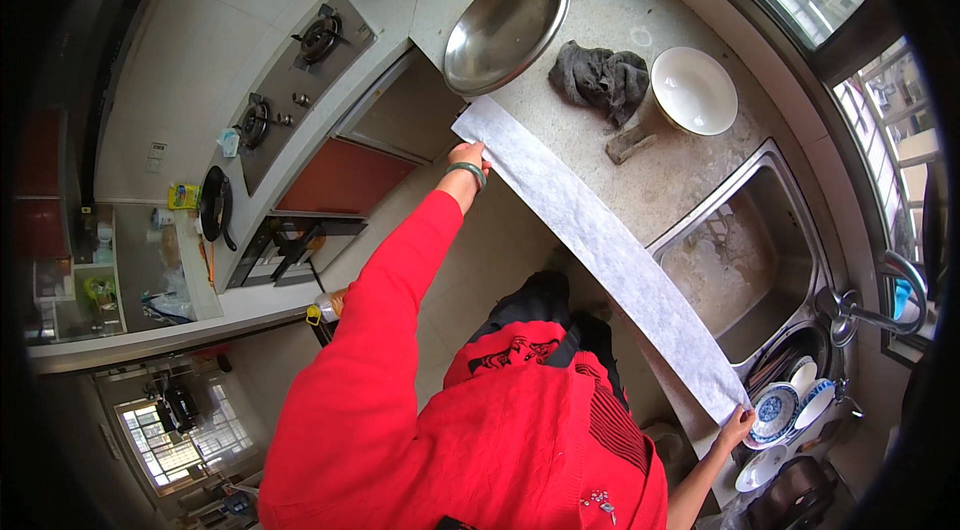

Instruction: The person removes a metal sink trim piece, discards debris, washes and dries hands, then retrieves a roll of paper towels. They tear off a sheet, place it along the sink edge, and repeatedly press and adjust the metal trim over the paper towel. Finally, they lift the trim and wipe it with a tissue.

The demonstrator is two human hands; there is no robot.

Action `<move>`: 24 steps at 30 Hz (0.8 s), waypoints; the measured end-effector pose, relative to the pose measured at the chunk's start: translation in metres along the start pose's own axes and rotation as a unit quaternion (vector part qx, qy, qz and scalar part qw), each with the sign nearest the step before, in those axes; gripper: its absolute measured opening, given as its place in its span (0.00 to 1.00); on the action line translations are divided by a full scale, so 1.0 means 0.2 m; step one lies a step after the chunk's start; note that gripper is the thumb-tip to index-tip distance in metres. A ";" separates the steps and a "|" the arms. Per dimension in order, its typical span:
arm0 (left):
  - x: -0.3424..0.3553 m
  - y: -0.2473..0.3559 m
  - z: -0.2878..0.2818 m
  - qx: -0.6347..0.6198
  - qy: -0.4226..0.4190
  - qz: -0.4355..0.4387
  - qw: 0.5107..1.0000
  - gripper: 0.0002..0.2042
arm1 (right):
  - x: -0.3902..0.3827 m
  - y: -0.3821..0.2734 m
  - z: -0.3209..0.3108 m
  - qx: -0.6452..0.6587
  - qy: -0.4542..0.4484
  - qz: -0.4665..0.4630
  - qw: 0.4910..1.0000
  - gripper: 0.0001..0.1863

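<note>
A long, pale grey-white strip of thin sheet, like paper or non-woven cloth, stretches along the front edge of the counter. Its far left end is pinched in my left hand, which has a dark green bangle at the wrist. My right hand grips the other end, close to the stacked plates. Between the hands the strip looks taut and fairly flat. It passes in front of the sink, over the near counter edge. The undersides of both hands' fingers are partly hidden.
On the counter are a large steel basin, a dark grey cloth, a small block and a white bowl. A faucet stands beside the sink. Gas burners and a black pan are at left.
</note>
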State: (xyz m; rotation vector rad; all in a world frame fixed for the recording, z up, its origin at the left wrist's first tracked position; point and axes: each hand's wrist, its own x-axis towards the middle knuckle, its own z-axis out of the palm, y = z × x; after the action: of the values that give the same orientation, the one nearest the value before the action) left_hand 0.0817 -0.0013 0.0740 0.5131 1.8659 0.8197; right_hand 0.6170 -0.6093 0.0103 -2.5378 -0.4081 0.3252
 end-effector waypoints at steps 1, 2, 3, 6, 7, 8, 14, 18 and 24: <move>0.00 0.00 0.00 0.003 0.002 0.010 1.000 0.06 | 0.00 -0.01 0.00 0.007 -0.002 0.009 1.000 0.22; 0.00 0.00 0.00 0.008 0.011 0.020 1.000 0.07 | -0.01 -0.02 0.00 -0.008 -0.006 -0.001 1.000 0.22; 0.00 -0.01 0.00 0.003 0.008 0.029 1.000 0.08 | -0.01 -0.03 -0.01 -0.014 -0.011 -0.002 1.000 0.21; 0.00 -0.01 0.01 0.003 0.022 0.050 0.999 0.10 | -0.01 -0.04 -0.01 -0.021 -0.013 0.003 1.000 0.21; 0.01 -0.02 0.01 0.005 0.028 0.053 0.998 0.11 | -0.02 -0.04 -0.01 -0.013 -0.014 0.015 1.000 0.21; 0.02 -0.01 0.01 0.005 0.035 0.061 0.997 0.12 | -0.02 -0.04 -0.01 -0.018 -0.011 0.004 1.000 0.21; 0.15 0.02 0.05 0.086 0.169 0.188 0.964 0.29 | -0.01 -0.02 -0.01 -0.032 -0.001 0.000 0.999 0.22; 0.26 0.04 0.06 0.096 0.168 0.175 0.965 0.37 | 0.00 0.00 0.00 -0.012 -0.007 0.016 1.000 0.23; 0.44 0.03 0.04 0.079 0.103 0.145 0.981 0.32 | 0.00 0.01 0.01 0.019 -0.002 0.022 1.000 0.22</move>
State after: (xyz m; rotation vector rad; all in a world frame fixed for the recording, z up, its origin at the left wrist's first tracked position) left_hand 0.0524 0.0636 0.0223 0.8441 2.0873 0.9485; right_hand 0.6176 -0.6097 0.0075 -2.5114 -0.3447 0.3525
